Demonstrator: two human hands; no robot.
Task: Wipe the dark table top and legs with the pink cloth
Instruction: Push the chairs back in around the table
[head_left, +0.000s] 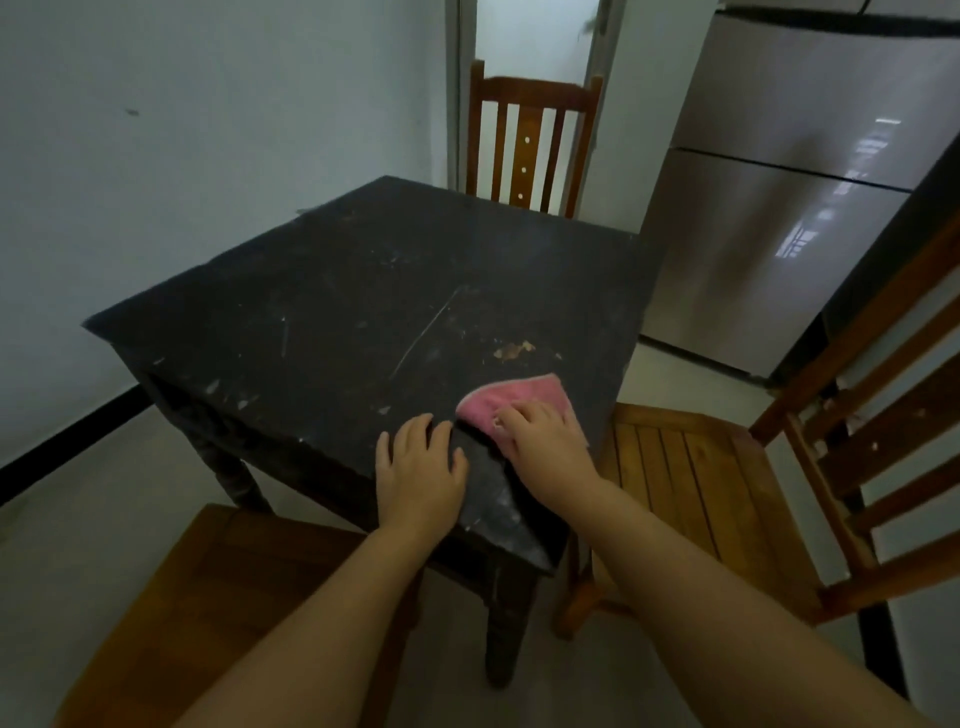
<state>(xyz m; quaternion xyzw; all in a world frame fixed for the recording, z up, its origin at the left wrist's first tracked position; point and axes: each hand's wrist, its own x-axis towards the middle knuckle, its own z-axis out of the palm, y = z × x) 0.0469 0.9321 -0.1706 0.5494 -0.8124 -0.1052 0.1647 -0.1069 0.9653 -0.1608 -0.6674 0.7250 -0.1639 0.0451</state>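
A dark square table (337, 291) fills the middle of the view, its top scratched and speckled with pale marks and a tan patch. The pink cloth (511, 400) lies on the top near the front right corner. My right hand (545, 441) lies palm down on the cloth with fingers spread over it. My left hand (418, 460) rests flat on the bare top just left of the cloth. Two dark legs show below the front edge, one at the left (236, 480) and one under the near corner (504, 623).
Wooden chairs stand on three sides: one behind the table (530, 140), one to the right (691, 493), and a seat at the lower left (208, 597). A steel fridge (779, 208) stands at the back right. A pale wall runs close along the left.
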